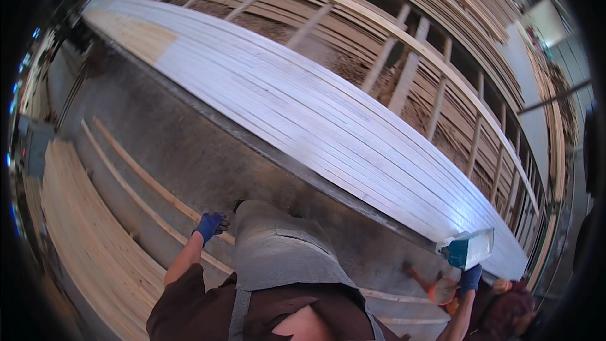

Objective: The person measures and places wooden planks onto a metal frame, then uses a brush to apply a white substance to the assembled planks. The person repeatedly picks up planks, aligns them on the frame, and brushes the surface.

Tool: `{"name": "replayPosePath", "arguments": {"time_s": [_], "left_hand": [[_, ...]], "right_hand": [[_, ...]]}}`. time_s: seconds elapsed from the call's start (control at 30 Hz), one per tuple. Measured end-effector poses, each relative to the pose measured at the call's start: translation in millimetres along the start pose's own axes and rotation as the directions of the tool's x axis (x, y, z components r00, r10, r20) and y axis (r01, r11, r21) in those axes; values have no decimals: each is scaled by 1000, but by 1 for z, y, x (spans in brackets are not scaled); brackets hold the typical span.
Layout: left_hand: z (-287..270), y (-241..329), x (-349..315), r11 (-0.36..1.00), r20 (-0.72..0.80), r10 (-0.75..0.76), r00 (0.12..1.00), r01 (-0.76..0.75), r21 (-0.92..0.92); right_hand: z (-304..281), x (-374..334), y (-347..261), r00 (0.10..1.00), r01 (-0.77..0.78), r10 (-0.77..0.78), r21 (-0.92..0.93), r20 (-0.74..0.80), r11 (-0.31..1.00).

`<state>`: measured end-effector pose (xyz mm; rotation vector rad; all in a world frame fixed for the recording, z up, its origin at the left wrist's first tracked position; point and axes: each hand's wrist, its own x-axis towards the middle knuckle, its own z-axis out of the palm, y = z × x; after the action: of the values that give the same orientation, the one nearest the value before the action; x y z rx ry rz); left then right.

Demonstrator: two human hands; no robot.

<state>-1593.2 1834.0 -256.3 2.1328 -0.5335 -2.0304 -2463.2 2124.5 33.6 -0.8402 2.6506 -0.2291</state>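
My right hand (469, 279), in a blue glove, grips a boxy teal container (466, 250) smeared with white, raised at the near right end of a long row of boards. These boards (315, 120) lie side by side and are coated white and wet-looking, except for a bare wood patch (136, 33) at the far left end. My left hand (213, 224), also gloved in blue, hangs at my left side away from the boards, fingers loosely bent and apart, with nothing visible in it.
Behind the boards runs a wooden rack (379, 63) with slats and stacked lumber. A pile of bare planks (95, 233) lies at my left, beside two thin strips (145, 183) low down. Close at lower right, another person (505, 309) is next to an orange container (442, 291).
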Motion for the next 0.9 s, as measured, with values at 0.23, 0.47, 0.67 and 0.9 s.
{"name": "replayPosePath", "arguments": {"time_s": [0.23, 0.47, 0.67, 0.9], "left_hand": [[-71, -70, -41, 982, -72, -124, 990, 112, -153], [-162, -155, -19, 735, 35, -179, 983, 157, -660], [-230, -124, 3, 606, 31, -258, 966, 187, -773], [-402, -7, 36, 572, -123, -92, 988, -48, -819]], "right_hand": [[51, 78, -134, 911, 398, -353, 232, -211, 888], [150, 70, -564, 525, 820, -849, 237, 51, 521], [260, 37, -878, 131, 979, -988, 148, 87, 143], [376, -37, -1205, -11, 998, -985, -58, 172, -21]]}}
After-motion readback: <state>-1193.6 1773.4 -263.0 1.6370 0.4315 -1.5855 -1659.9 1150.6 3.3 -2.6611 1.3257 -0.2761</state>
